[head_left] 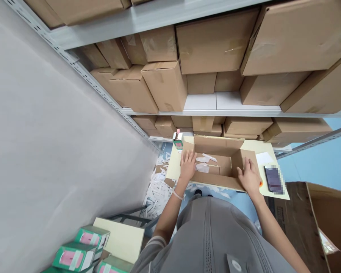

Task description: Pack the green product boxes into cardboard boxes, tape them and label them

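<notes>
Beside carton (216,181), phone (273,179) (blurred)

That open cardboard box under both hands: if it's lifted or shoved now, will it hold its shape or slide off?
The open cardboard box holds only white paper scraps, so it is probably light and slides easily. Its raised flaps likely flex. Both the left hand and right hand steady it.

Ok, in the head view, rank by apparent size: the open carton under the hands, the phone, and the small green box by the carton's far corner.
1. open carton
2. phone
3. small green box, which stands farther away, so its true size against the phone is unsure.
</notes>
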Tool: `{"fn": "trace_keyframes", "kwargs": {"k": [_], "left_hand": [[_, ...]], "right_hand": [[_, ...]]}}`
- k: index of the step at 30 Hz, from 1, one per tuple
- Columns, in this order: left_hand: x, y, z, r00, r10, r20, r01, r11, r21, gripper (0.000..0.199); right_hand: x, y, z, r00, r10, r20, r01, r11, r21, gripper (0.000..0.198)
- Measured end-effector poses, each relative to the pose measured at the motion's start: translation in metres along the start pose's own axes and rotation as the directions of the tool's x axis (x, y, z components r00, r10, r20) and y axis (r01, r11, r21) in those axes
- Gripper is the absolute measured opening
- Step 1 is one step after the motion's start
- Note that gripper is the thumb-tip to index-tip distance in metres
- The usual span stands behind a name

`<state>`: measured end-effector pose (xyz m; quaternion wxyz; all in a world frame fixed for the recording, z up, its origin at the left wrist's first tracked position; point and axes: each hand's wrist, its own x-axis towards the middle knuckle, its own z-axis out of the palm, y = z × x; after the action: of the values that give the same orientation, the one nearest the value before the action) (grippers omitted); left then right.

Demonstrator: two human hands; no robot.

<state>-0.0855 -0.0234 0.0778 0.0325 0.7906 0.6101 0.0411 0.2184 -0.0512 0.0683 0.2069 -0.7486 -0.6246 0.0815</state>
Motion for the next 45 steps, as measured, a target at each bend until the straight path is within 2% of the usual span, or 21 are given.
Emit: {"fn": "trace_keyframes", "kwargs": {"k": [6,12,17,19,22,24,27,32,34,37,40,45], "left_hand": [[0.009,-0.002,-0.025,0.998,-0.036,-0.044,0.035,0.999,-0.018,0.058],[0.019,-0.024,-0.048,0.993,-0.089,-0.083,0.087,0.996,-0.023,0.058],[0.028,-0.056,-0.05,0.977,-0.161,-0.14,0.16,0.987,-0.016,0.057],[0.033,-0.072,-0.046,0.972,-0.188,-0.137,0.186,0.982,-0.03,0.058],[0.043,-0.095,-0.039,0.958,-0.27,-0.1,0.262,0.961,-0.086,0.061],[0.052,-0.11,-0.033,0.942,-0.329,-0.068,0.319,0.939,-0.133,0.064],[0.069,-0.129,-0.025,0.925,-0.38,0.013,0.375,0.906,-0.197,0.068],[0.095,-0.146,-0.008,0.915,-0.376,0.147,0.403,0.875,-0.268,0.069],[0.102,-0.148,0.0,0.916,-0.36,0.176,0.398,0.864,-0.307,0.067],[0.106,-0.149,0.01,0.915,-0.356,0.189,0.402,0.843,-0.357,0.066],[0.106,-0.15,0.017,0.915,-0.362,0.178,0.403,0.835,-0.374,0.066],[0.105,-0.155,0.019,0.924,-0.34,0.177,0.383,0.832,-0.401,0.065]], "right_hand": [[0.013,-0.033,-0.009,0.987,-0.134,0.093,0.13,0.99,0.049,0.063],[0.02,-0.075,-0.008,0.944,-0.294,0.147,0.283,0.955,0.091,0.062],[0.041,-0.141,-0.013,0.852,-0.447,0.271,0.387,0.888,0.247,0.06],[0.055,-0.171,-0.005,0.806,-0.505,0.309,0.411,0.853,0.322,0.062],[0.083,-0.215,0.019,0.751,-0.553,0.361,0.411,0.819,0.4,0.064],[0.102,-0.243,0.039,0.733,-0.544,0.408,0.406,0.831,0.38,0.065],[0.129,-0.28,0.068,0.733,-0.46,0.502,0.408,0.887,0.217,0.072],[0.157,-0.319,0.106,0.693,-0.308,0.651,0.412,0.911,-0.008,0.098],[0.163,-0.327,0.12,0.67,-0.284,0.686,0.425,0.904,-0.04,0.105],[0.169,-0.333,0.139,0.649,-0.277,0.709,0.464,0.882,-0.08,0.102],[0.173,-0.334,0.153,0.66,-0.299,0.689,0.51,0.852,-0.119,0.095],[0.179,-0.333,0.166,0.656,-0.342,0.673,0.524,0.848,-0.081,0.085]]}}
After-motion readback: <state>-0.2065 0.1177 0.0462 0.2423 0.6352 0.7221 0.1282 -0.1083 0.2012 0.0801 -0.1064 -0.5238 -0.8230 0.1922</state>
